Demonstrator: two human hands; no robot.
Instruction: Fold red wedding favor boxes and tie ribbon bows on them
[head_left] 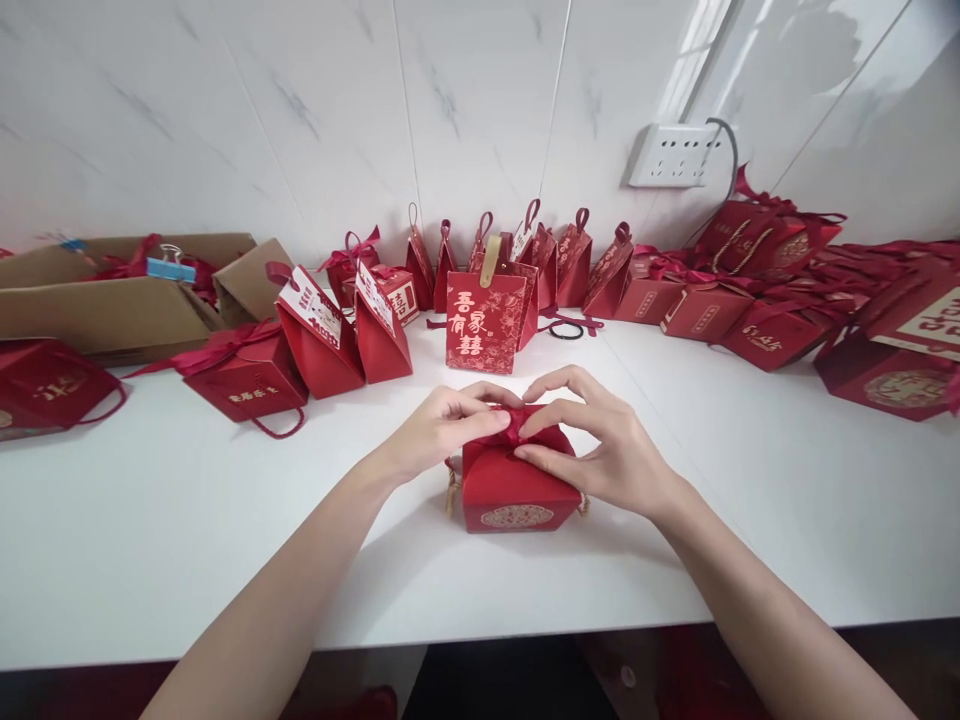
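A red gift box (521, 495) with a gold round emblem on its front stands upright on the white table, close to me. Gold cord tassels hang at both of its sides. On its top lies a dark red ribbon (514, 428) gathered at the middle. My left hand (442, 425) pinches this ribbon from the left, thumb pressed on the knot. From the right, my right hand (600, 440) also has the ribbon between its fingers, with the thumb near the box's top. The ribbon's ends are mostly hidden by my fingers.
Behind the box stands a red patterned gift box (487, 325) with gold lettering. Several more red boxes (251, 375) line the table left and right. A cardboard carton (97, 310) sits at the back left, a black ring (565, 330) at the back. A power strip (671, 157) hangs on the wall.
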